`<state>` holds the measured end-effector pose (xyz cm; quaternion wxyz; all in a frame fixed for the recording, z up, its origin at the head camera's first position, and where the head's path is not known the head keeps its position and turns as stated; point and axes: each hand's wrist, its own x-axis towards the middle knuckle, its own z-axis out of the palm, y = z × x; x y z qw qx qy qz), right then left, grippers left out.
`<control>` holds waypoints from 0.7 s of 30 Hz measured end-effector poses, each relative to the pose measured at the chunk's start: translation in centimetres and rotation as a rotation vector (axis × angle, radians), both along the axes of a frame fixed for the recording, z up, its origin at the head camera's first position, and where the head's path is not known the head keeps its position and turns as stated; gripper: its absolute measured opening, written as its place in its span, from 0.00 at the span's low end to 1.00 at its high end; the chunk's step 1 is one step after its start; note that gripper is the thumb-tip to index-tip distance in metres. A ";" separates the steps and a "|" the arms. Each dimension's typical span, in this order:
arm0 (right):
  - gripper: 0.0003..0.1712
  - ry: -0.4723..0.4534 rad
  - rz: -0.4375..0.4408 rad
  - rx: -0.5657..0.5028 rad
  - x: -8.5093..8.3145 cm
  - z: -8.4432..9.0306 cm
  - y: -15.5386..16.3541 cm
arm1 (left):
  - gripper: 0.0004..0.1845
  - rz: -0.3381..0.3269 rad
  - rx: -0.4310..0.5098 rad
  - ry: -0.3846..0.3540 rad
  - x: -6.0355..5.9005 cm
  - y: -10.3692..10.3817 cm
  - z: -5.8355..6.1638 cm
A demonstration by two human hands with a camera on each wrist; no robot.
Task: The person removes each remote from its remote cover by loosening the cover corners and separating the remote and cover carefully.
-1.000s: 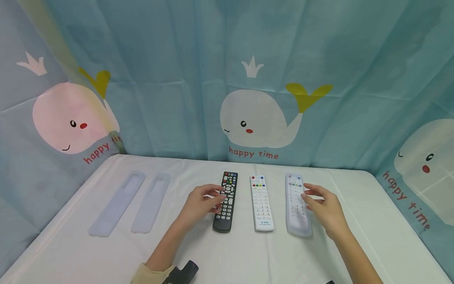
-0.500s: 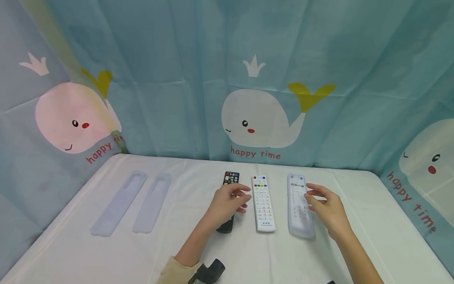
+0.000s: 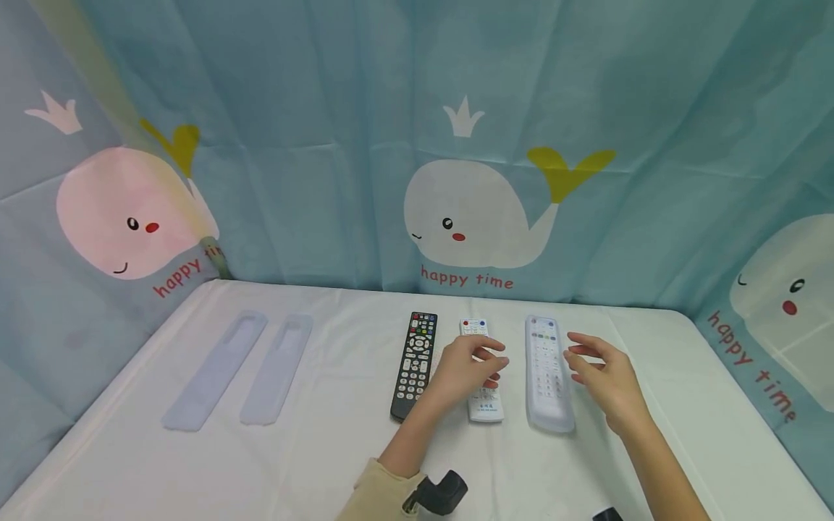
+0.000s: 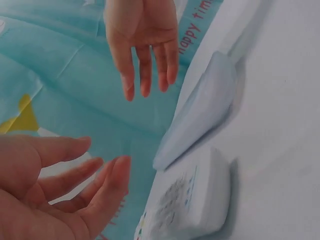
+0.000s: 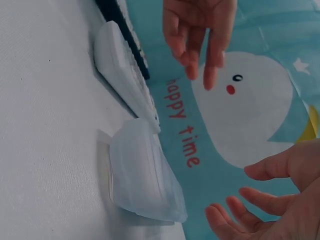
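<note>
Left hand (image 3: 465,369) loosely spread, empty, over the white remote (image 3: 483,391), contact unclear. Right hand (image 3: 602,380) relaxed, empty, just right of the sleeved remote (image 3: 547,373). Wrist views show fingers clear; head view alone shows black remote (image 3: 413,362) left.

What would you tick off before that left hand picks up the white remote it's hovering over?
1. Left hand is above the white remote: ok.
2. Its fingers hold nothing: ok, they look relaxed.
3. Fingers already touching the remote: cannot tell; the wrist view shows a gap.
4. Black remote lies apart on the left side: ok.
5. Covered remote lies apart on the other side: ok.
6. Right hand out of the way: ok, it hovers beside the covered remote, holding nothing.
</note>
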<state>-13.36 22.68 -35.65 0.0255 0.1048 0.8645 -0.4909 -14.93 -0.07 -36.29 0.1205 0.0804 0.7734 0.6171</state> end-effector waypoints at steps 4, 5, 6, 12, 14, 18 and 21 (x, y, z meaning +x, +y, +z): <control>0.30 -0.001 0.005 -0.005 0.0 0.0 0.3 | 0.15 -0.012 -0.007 -0.027 -0.1 1.4 -0.3; 0.30 0.000 0.005 -0.007 0.0 -0.1 0.3 | 0.15 -0.013 -0.010 -0.033 -0.1 1.7 -0.3; 0.30 0.001 0.005 -0.008 0.0 -0.1 0.4 | 0.15 -0.012 -0.014 -0.038 -0.2 2.0 -0.4; 0.31 0.000 0.009 -0.024 -0.3 -0.6 0.9 | 0.16 0.022 -0.014 -0.057 -0.5 3.7 -0.8; 0.31 -0.005 0.013 -0.037 -0.5 -0.8 1.1 | 0.17 0.030 -0.018 -0.067 -0.5 4.2 -1.1; 0.31 -0.020 0.020 -0.052 -0.8 -1.4 1.4 | 0.19 0.052 -0.052 -0.084 -0.3 5.2 -1.6; 0.31 -0.031 0.027 -0.052 -1.0 -1.8 1.6 | 0.18 0.069 -0.082 -0.081 -0.3 5.7 -1.8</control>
